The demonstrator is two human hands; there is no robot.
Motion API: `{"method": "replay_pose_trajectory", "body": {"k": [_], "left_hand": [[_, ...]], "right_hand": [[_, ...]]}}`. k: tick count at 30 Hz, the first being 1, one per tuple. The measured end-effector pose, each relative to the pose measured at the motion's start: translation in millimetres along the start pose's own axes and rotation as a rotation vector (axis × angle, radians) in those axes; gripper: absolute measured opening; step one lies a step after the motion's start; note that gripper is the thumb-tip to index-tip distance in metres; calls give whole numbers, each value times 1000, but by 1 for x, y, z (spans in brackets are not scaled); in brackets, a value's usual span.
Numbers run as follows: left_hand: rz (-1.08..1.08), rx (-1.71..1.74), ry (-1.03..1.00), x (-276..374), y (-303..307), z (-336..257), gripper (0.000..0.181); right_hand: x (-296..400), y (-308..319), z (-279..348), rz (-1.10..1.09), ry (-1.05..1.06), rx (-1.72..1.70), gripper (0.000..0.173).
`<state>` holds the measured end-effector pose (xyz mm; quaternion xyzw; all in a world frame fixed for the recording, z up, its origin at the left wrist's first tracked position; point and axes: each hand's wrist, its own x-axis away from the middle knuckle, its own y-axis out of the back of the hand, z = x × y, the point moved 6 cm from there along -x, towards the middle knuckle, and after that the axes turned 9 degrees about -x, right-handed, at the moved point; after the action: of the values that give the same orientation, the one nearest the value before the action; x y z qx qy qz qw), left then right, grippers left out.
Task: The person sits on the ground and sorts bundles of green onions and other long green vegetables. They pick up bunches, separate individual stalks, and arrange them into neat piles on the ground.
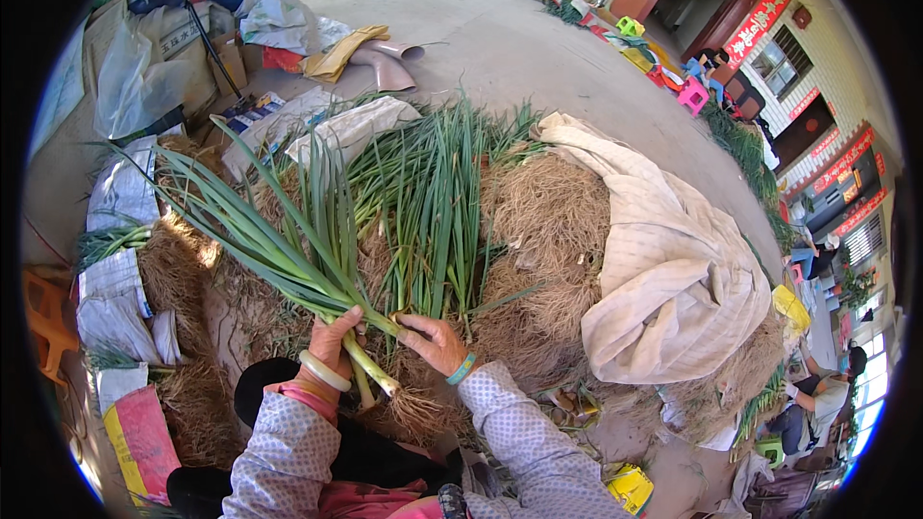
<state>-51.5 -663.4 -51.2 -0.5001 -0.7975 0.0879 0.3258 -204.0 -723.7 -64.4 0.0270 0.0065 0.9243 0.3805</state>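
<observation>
Several green onion stalks [317, 277] lie slanted across my hands, leaves to the upper left, white stems and roots to the lower right. My left hand [333, 346], a pale bangle at its wrist, is closed around the stems. My right hand [435, 347], with a teal band at its wrist, pinches one stem near the middle between thumb and fingers. Just beyond my hands lies a heap of green onions [433, 231], leaves towards me. To its right is a large pile of brown onion roots [544, 209], partly under a beige cloth [670, 281].
Wrapped onion bundles [119, 281] line the left side, near an orange plastic stool [49, 324]. Farther off lie brown boots [386, 61] and plastic sacks [277, 21]. At the right, a person [815, 400] sits by more onions.
</observation>
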Motion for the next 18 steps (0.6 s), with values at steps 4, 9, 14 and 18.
{"method": "replay_pose_trajectory", "body": {"k": [4,9,14,18], "left_hand": [[121,-7,2,1,-15,-7,22],[159,-32,-43,3,-28,2,24],[131,-62,-47,2,-24,2,20],[89,6,-98,-3,-12,-7,19]], "right_hand": [[7,4,23,-91,72,73,41],[14,15,8,-201,30,29,33],[9,19,-10,-437,-47,-290,28],[9,35,-40,-758,-280,-860,18]]}}
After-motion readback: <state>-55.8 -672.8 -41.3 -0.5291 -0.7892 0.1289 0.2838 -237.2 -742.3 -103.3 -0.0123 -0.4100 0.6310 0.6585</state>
